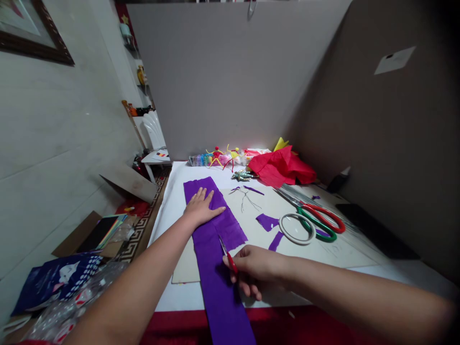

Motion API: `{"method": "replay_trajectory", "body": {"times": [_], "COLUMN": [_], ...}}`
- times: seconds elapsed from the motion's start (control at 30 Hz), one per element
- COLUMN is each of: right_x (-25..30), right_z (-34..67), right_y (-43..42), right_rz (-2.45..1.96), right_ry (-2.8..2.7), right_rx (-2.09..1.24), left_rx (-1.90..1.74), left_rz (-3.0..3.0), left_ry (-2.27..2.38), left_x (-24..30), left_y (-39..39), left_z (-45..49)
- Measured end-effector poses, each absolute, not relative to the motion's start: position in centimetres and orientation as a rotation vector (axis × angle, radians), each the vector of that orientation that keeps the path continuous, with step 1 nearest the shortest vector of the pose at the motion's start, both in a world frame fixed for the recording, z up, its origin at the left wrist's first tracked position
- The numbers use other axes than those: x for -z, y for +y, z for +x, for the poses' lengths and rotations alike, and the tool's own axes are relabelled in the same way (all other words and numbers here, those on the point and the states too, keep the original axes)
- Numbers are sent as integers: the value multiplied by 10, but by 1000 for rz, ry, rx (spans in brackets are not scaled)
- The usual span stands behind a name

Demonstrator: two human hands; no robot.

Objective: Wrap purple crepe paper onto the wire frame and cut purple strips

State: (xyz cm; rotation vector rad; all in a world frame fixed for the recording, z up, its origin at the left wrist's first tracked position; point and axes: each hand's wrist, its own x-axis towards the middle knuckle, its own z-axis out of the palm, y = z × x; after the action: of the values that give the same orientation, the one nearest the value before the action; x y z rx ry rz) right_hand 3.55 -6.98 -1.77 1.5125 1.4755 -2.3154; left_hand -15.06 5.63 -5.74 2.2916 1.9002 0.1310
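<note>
A long strip of purple crepe paper (215,249) lies over a pale board (187,268) and hangs past the table's front edge. My left hand (201,207) rests flat on its upper part, fingers spread. In my right hand (253,270) is a small pair of red-handled scissors (230,258), their blades pointing up and left over the paper. Whether the blades are parted I cannot make out. Right of the paper are purple scraps (266,222) and a roll of white tape (296,229). Beyond my hands lies a thin wire figure (245,195).
Large scissors (316,215) with red and green handles lie at the right, near a black flat object (377,230). Red crepe paper (283,167), two small wire figures (216,154) and a shiny green ornament (242,175) are at the back. Grey panels (230,81) stand behind.
</note>
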Motion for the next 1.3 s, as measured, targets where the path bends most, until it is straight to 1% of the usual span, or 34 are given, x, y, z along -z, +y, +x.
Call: {"method": "replay_trajectory", "body": {"times": [0.3,0.83,1.13,1.3], "right_x": [20,26,19,19], "right_z": [36,40,41,40], "right_y": [-64,-61,-66,-59], "right_rz": [1476,1392,1400,1385], "right_ry": [1384,1394,1325,1316], "right_rx": [2316,2331,2390,2368], "left_rx": [-132,-148,-170,-150], "left_rz": [2295,2254,2239,2217], "left_ry": [1899,1915,1912,1925], "left_x": [57,56,53,52], "left_y": [56,53,51,51], "left_z": [-149,-145,-143,-141]}}
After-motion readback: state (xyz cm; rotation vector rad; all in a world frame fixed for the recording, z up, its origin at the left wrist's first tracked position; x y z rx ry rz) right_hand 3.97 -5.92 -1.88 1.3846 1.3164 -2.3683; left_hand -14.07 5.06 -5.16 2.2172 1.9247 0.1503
